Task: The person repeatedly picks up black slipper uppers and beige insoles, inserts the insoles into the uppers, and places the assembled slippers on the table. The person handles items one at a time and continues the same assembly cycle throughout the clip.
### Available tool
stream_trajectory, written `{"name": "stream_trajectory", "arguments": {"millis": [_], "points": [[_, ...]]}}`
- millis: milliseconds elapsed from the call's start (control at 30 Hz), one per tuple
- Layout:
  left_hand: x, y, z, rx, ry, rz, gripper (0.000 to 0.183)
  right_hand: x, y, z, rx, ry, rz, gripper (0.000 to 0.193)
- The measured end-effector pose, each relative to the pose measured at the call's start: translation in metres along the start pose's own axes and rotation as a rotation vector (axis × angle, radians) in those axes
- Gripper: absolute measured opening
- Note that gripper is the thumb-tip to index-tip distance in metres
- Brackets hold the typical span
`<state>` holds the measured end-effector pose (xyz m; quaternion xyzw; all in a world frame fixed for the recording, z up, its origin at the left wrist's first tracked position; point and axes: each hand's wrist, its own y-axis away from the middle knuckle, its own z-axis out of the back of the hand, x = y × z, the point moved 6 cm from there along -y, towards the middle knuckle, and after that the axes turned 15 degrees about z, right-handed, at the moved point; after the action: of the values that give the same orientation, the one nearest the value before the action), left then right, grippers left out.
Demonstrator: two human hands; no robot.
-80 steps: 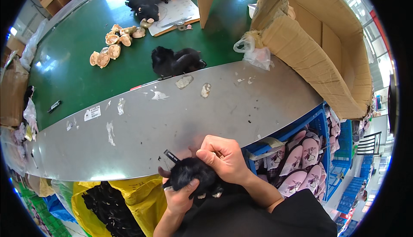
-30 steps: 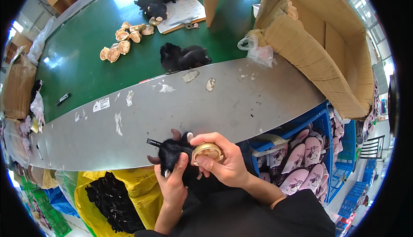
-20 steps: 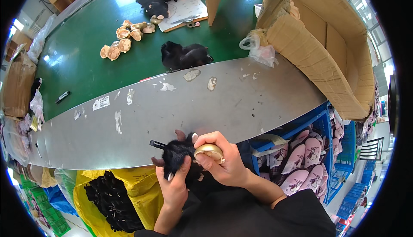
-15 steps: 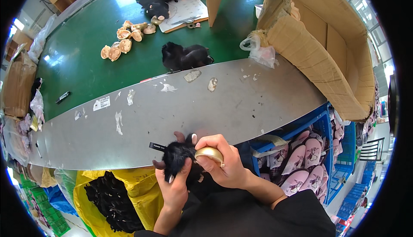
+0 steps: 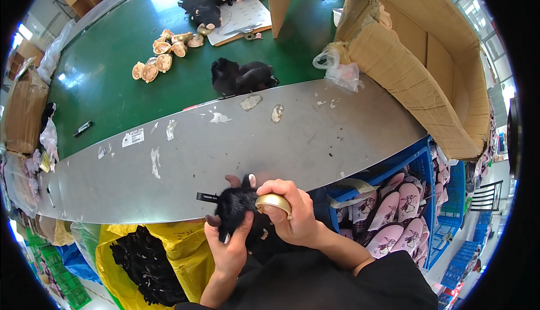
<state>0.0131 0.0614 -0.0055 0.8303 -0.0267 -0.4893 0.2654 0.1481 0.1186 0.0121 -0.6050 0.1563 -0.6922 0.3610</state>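
My left hand (image 5: 229, 248) grips a black plush animal (image 5: 234, 204) from below, thumb pressed along its side. The plush has brownish horn-like parts, a pale ear and a black fabric tag (image 5: 207, 197) sticking out to the left. Between the thumb and fingers of my right hand (image 5: 298, 217) is a shiny gold domed piece (image 5: 273, 200), held against the right side of the plush. The underside of the dome and the point of contact are hidden. Both hands are just off the near edge of the grey metal table strip (image 5: 270, 147).
Black plush toys (image 5: 242, 76) lie on the green tabletop (image 5: 124, 96), left of an open cardboard box (image 5: 405, 57). Several round gold pieces (image 5: 163, 61) sit beyond, near a clipboard (image 5: 242, 17). Below are a yellow bag (image 5: 185, 254) of black items and a blue crate (image 5: 422, 169) of pink slippers.
The plush has turned slightly in my left hand, and its tag now points more level. The gold piece has tilted a little. Both hands keep their grip.
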Motion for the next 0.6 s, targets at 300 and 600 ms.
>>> {"name": "stream_trajectory", "arguments": {"millis": [300, 600], "points": [[0.004, 0.003, 0.008, -0.115, -0.270, -0.137, 0.010, -0.002, -0.009, -0.017, 0.038, 0.341, 0.223, 0.036], [0.008, -0.002, 0.020, 0.084, -0.235, 0.008, 0.014, -0.009, -0.009, -0.006, 0.209, 0.126, 0.147, 0.040]]}}
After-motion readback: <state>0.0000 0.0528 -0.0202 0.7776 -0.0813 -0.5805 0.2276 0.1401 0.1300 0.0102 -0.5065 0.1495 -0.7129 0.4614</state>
